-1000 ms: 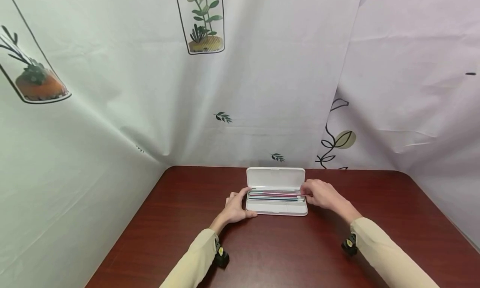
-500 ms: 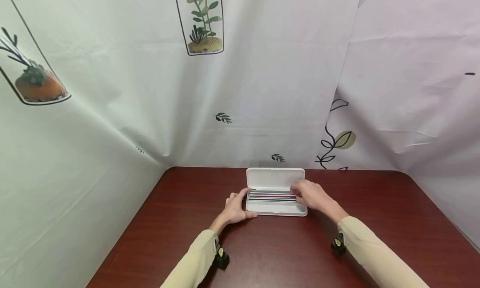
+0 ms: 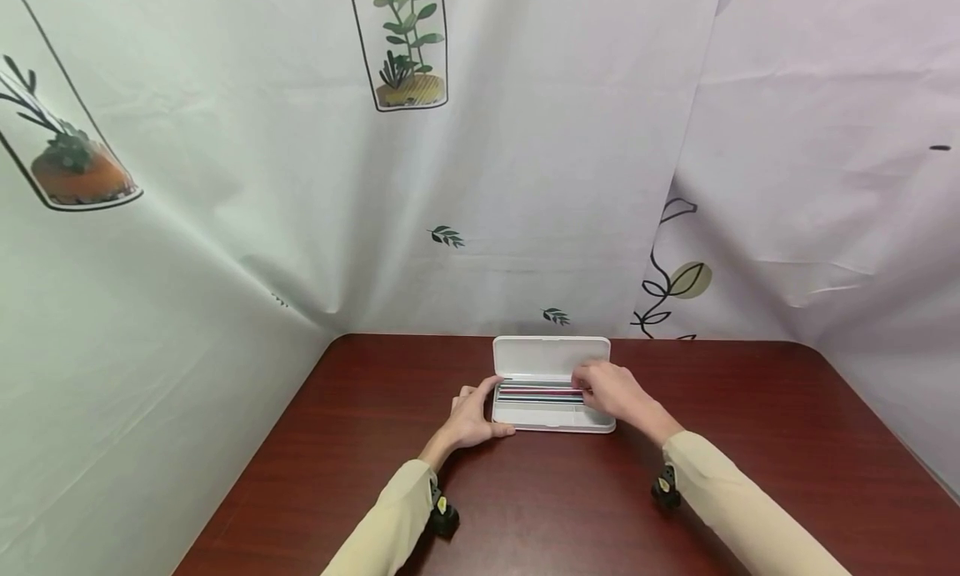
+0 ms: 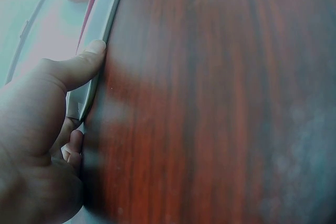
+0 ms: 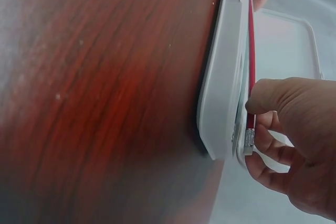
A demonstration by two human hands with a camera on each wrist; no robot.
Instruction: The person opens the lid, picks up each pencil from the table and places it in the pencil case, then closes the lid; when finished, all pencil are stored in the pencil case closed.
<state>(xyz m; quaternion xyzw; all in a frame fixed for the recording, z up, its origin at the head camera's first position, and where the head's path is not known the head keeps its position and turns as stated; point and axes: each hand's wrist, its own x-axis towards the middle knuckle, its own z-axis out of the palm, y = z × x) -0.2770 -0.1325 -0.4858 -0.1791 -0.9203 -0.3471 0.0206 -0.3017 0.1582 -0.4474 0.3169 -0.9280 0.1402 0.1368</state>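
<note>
A white pencil case (image 3: 553, 422) lies open on the dark red table, its lid (image 3: 551, 357) standing up at the back. Several coloured pencils (image 3: 534, 391) lie side by side in its tray. My left hand (image 3: 480, 409) grips the case's left end, with the thumb (image 4: 79, 69) pressed on the front rim (image 4: 102, 35). My right hand (image 3: 594, 388) is over the right part of the tray. In the right wrist view its fingers (image 5: 262, 150) and thumb pinch the eraser end of a red pencil (image 5: 251, 51) that lies along the case (image 5: 226, 77).
The wooden table (image 3: 525, 501) reaches to printed curtains (image 3: 225, 226) at the back and on both sides. Its front corners and right edge (image 3: 885, 426) are in view. A small black camera sits on each wrist (image 3: 442, 516).
My right hand has slid left from the case's right end over the tray and onto the pencils. The left hand and the case have stayed put.
</note>
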